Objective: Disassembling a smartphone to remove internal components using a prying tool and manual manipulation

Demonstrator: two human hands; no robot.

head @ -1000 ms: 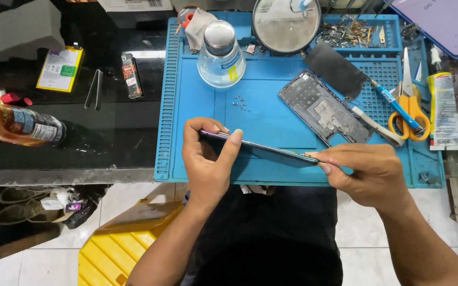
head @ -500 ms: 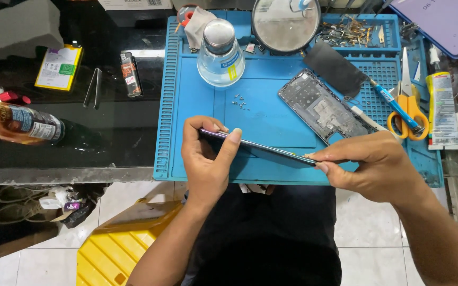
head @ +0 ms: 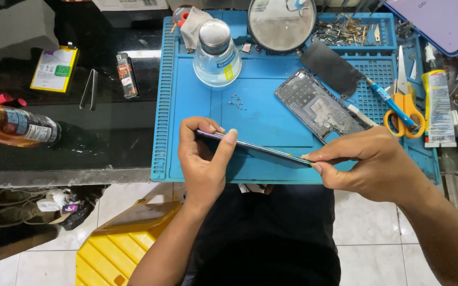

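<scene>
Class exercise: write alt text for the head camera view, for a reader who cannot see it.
Two bare hands, left hand and right hand, hold a thin phone panel edge-on above a blue work mat strewn with a phone frame, scissors and a liquid bottle.

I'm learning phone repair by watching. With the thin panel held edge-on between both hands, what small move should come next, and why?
Probably slide the right hand a little along the panel edge toward the left hand. Its fingers pinch one end while the left hand steadies the other above the blue mat.
</scene>
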